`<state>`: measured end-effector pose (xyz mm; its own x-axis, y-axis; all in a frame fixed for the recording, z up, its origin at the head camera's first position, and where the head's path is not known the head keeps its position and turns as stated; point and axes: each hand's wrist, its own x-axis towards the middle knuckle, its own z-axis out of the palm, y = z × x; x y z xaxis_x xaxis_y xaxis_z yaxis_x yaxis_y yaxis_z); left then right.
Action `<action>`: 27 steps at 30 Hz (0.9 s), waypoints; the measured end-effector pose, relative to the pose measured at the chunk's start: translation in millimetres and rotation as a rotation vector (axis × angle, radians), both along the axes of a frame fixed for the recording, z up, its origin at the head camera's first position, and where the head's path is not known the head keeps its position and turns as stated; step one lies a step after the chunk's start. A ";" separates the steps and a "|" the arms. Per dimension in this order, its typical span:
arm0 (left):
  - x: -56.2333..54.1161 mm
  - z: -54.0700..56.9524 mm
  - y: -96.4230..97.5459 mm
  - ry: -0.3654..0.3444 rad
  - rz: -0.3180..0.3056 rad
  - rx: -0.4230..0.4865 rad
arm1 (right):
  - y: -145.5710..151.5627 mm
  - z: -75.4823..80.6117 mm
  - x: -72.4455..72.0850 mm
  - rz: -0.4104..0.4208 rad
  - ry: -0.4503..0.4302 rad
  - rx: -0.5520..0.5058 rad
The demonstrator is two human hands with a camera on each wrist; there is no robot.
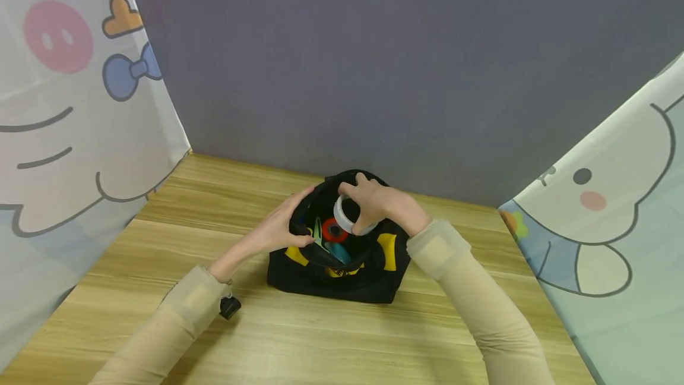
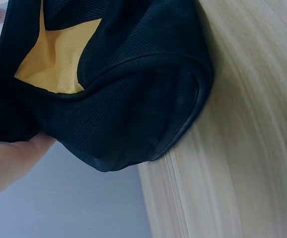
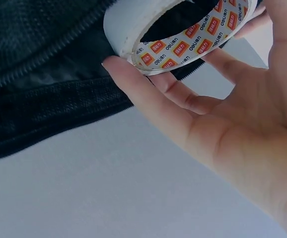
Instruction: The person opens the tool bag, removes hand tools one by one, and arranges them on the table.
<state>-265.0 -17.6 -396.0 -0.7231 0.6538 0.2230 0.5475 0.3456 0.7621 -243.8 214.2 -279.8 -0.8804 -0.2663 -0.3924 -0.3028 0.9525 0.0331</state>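
Note:
A black zippered bag [image 1: 331, 287] with yellow patches stands with its mouth open on the wooden table. My left hand [image 1: 279, 227] holds the bag's left rim; in the left wrist view, the fingers and thumb of that hand [image 2: 7, 163] lie on either side of the zippered edge. With my right hand [image 1: 378, 199] I grip a roll of white tape [image 1: 342, 217] at the bag's mouth. The right wrist view shows printed lettering inside the tape roll [image 3: 183, 47]. Inside the bag are a red ring-shaped roll [image 1: 332, 230], a light-green item [image 1: 317, 232] and a teal item [image 1: 338, 252], partly hidden.
The wooden table [image 1: 299, 337] ends at a grey wall panel [image 1: 374, 76] behind the bag. Cartoon-printed curtains hang at the left [image 1: 53, 106] and right [image 1: 614, 224]. A small black device [image 1: 230, 306] is by the left wrist.

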 end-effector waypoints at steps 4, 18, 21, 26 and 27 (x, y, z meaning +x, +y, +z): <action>0.4 0.4 -0.5 0.001 0.002 0.002 | 0.5 6.1 0.9 -0.011 -0.001 -0.004; 1.5 -2.9 4.6 -0.010 -0.010 0.023 | 15.2 18.8 9.5 -0.056 -0.003 -0.013; 1.4 -4.7 4.3 -0.007 -0.006 0.026 | 19.5 21.5 11.9 -0.068 -0.004 -0.017; 1.5 -7.8 2.2 0.003 0.005 0.032 | 28.7 23.9 16.2 -0.077 0.005 -0.020; 1.5 -8.0 2.0 0.001 0.007 0.030 | 31.1 24.3 17.2 -0.080 0.009 -0.020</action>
<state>-263.5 -15.6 -404.0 -0.7277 0.6414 0.2432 0.5457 0.3264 0.7718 -226.6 245.3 -255.5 -0.9026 -0.2022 -0.3802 -0.2251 0.9742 0.0164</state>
